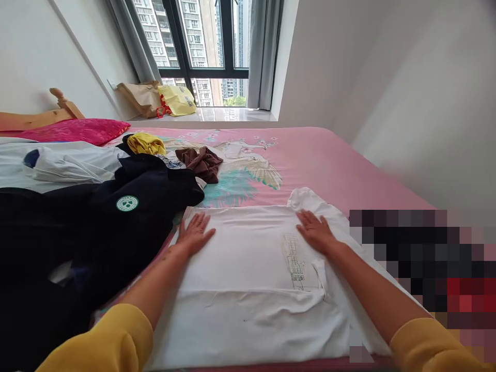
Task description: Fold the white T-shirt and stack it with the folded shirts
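A white T-shirt (240, 248) with a printed drawing near its right side lies partly folded on the bed in front of me. My left hand (194, 233) rests flat on its far left corner, fingers spread. On the far right part, close to the bunched sleeve, my right hand (315, 231) presses down with its fingers stretched out. Neither hand grips anything. The near part of the shirt spreads toward me below a fold line, and some cloth extends out under my right forearm.
Dark clothing (155, 181) with a round green-and-white badge lies to the left. Behind it are a yellow cloth (146, 143), a brown cloth (201, 163) and white garments (77, 164). A pink pillow (77, 131) and window-sill bags (176, 101) stand farther back. The right foreground is pixelated.
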Motion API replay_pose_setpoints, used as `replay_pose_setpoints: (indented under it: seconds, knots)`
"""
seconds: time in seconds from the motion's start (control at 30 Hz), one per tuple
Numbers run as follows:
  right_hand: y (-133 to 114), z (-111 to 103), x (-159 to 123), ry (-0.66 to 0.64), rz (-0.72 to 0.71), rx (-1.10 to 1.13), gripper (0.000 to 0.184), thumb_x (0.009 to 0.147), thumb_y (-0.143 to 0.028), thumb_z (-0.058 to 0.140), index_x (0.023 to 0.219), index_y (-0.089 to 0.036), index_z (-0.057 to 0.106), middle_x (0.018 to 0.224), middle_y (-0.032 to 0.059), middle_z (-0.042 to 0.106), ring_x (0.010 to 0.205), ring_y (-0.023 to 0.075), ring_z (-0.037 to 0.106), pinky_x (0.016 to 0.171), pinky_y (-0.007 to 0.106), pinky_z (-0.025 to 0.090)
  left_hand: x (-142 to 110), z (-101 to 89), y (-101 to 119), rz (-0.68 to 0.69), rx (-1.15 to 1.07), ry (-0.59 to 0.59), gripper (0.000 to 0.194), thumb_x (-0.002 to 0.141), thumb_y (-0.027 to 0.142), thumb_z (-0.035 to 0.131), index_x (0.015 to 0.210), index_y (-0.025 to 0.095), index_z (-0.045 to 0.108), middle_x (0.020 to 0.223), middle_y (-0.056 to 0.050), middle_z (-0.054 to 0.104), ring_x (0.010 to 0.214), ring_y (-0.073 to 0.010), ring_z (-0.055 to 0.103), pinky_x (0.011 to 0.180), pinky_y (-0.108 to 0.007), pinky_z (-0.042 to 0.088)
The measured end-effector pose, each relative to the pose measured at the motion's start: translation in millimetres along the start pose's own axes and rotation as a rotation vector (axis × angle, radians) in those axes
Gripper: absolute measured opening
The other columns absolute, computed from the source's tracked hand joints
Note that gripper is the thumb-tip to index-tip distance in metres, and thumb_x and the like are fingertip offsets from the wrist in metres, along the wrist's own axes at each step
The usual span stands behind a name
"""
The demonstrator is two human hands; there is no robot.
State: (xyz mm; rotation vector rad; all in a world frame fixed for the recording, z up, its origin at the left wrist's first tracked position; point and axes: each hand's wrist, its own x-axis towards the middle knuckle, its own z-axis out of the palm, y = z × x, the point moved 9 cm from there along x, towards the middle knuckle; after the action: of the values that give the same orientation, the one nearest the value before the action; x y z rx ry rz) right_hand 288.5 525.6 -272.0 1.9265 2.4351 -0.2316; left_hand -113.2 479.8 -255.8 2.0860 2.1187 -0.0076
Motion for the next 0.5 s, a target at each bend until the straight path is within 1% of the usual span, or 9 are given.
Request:
replay_pose_setpoints:
  seconds: [0.03, 0.1, 0.17, 0.23, 0.3, 0.37, 0.43, 0.5]
  knots:
    - [19.2, 0.1, 9.9, 0.013, 0.051, -0.006, 0.059, 0.093, -0.048, 0.015, 0.146, -0.022, 0.016, 0.152, 0.0010, 0.012, 0.140, 0.0203, 0.009, 0.111, 0.054, 0.002, 11.1, -1.3, -17.9, -0.045, -0.002, 0.012, 0.065, 0.088, 0.055, 0.025, 0.145, 0.026, 0.019, 0.154, -0.004, 0.010, 0.141, -0.0261, 0.007, 0.108, -0.059, 0.004]
    - [48.9, 0.0, 29.4, 0.034, 0.135, -0.004, 0.061, 0.092, -0.050, 0.012, 0.146, -0.021, 0.016, 0.153, 0.0018, 0.011, 0.140, 0.0209, 0.008, 0.110, 0.057, 0.002, 31.5, -2.8, -46.0, -0.108, -0.034, 0.049, 0.067, 0.088, 0.053, 0.024, 0.146, 0.020, 0.016, 0.154, -0.006, 0.007, 0.141, -0.0268, 0.006, 0.110, -0.054, 0.011]
    - [68.0, -1.1, 48.8, 0.058, 0.193, 0.009, 0.062, 0.092, -0.051, 0.010, 0.145, -0.020, 0.017, 0.153, 0.0032, 0.011, 0.140, 0.0222, 0.008, 0.109, 0.058, 0.004, 49.8, -2.6, -64.7, -0.146, -0.084, 0.101, 0.067, 0.089, 0.052, 0.023, 0.145, 0.015, 0.017, 0.154, -0.008, 0.009, 0.140, -0.0267, 0.009, 0.112, -0.047, 0.015]
    - [81.3, -4.7, 66.9, 0.106, 0.235, 0.033, 0.064, 0.091, -0.053, 0.012, 0.145, -0.020, 0.017, 0.153, 0.0051, 0.012, 0.139, 0.0244, 0.009, 0.108, 0.059, 0.006, 64.6, -2.0, -75.3, -0.150, -0.132, 0.164, 0.066, 0.089, 0.051, 0.023, 0.144, 0.015, 0.021, 0.153, -0.009, 0.014, 0.140, -0.0260, 0.014, 0.113, -0.042, 0.017]
    - [94.1, -9.6, 81.6, 0.161, 0.284, 0.071, 0.070, 0.088, -0.060, 0.018, 0.145, -0.019, 0.017, 0.152, 0.0085, 0.015, 0.138, 0.0269, 0.011, 0.106, 0.060, 0.009, 73.5, -2.3, -80.3, -0.129, -0.167, 0.227, 0.063, 0.089, 0.051, 0.025, 0.142, 0.017, 0.028, 0.151, -0.008, 0.021, 0.138, -0.0258, 0.020, 0.113, -0.041, 0.019]
    - [107.8, -15.3, 92.6, 0.203, 0.335, 0.128, 0.080, 0.082, -0.067, 0.029, 0.144, -0.019, 0.015, 0.149, 0.0127, 0.022, 0.136, 0.0299, 0.016, 0.104, 0.062, 0.012, 75.9, -5.6, -79.5, -0.074, -0.183, 0.294, 0.060, 0.088, 0.049, 0.029, 0.138, 0.016, 0.036, 0.147, -0.009, 0.030, 0.135, -0.0253, 0.028, 0.113, -0.038, 0.022]
    - [119.7, -19.9, 102.4, 0.200, 0.363, 0.201, 0.088, 0.074, -0.068, 0.043, 0.143, -0.020, 0.017, 0.143, 0.0149, 0.031, 0.132, 0.0325, 0.024, 0.102, 0.061, 0.016, 73.2, -11.2, -71.1, 0.038, -0.172, 0.353, 0.052, 0.087, 0.041, 0.032, 0.131, 0.017, 0.046, 0.139, -0.008, 0.040, 0.129, -0.0231, 0.036, 0.111, -0.034, 0.025]
    - [126.9, -24.6, 112.3, 0.168, 0.363, 0.277, 0.089, 0.068, -0.063, 0.055, 0.140, -0.023, 0.023, 0.136, 0.0141, 0.041, 0.126, 0.0331, 0.033, 0.100, 0.058, 0.024, 68.4, -16.2, -60.9, 0.146, -0.148, 0.388, 0.046, 0.084, 0.031, 0.034, 0.124, 0.019, 0.053, 0.130, -0.007, 0.047, 0.122, -0.0208, 0.042, 0.110, -0.031, 0.028]
